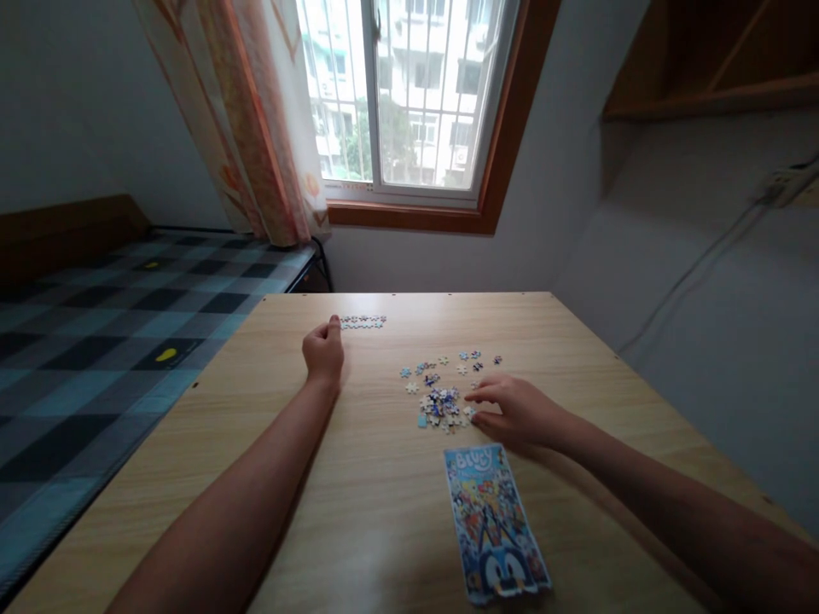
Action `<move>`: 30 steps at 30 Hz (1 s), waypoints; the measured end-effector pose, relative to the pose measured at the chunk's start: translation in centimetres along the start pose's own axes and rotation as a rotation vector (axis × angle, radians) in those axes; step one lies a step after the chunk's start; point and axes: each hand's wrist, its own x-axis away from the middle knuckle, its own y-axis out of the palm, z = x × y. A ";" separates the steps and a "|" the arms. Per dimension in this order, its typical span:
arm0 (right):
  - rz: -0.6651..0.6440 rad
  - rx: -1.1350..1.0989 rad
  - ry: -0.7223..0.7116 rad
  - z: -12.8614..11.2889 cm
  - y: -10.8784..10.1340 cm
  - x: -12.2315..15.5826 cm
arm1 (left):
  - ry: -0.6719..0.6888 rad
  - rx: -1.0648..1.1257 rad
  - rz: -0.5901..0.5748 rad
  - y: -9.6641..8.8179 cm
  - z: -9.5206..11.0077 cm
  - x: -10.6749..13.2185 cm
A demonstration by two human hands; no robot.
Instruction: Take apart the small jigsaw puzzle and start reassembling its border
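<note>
Curled into a fist with its thumb on top, my left hand rests on the table at the left end of a joined strip of jigsaw pieces. Whatever may be inside those fingers is hidden. My right hand reaches in at the right edge of a loose pile of jigsaw pieces, its thumb and index finger apart. A pale jigsaw piece lies at its thumb tip; I cannot tell whether they touch. Several single pieces are scattered behind the pile, among them a light blue piece.
A blue Bluey picture sheet lies in front of the pile on the wooden table. To the left is a bed with a checked cover. A window and curtain are behind; a cable hangs along the right wall.
</note>
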 end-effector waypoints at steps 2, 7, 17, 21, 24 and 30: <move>-0.021 0.031 0.021 -0.3 0.2 -0.2 | -0.002 0.001 0.003 0.0 -0.2 0.0; -0.077 0.099 0.046 -1.0 0.3 -1.1 | -0.017 0.003 -0.004 -0.1 -0.4 -0.1; -0.093 0.043 0.075 -1.4 0.1 -1.9 | -0.036 0.011 -0.028 -0.3 -0.5 0.0; -0.101 -0.057 0.041 -1.2 -1.4 -4.2 | -0.052 0.015 -0.022 -0.4 -0.3 0.1; 0.011 0.025 0.018 -1.5 -2.6 -8.7 | -0.059 0.013 -0.022 -0.5 -0.2 0.2; 0.093 0.228 0.129 -2.4 -0.6 -19.6 | -0.081 0.024 -0.015 -0.6 0.1 0.4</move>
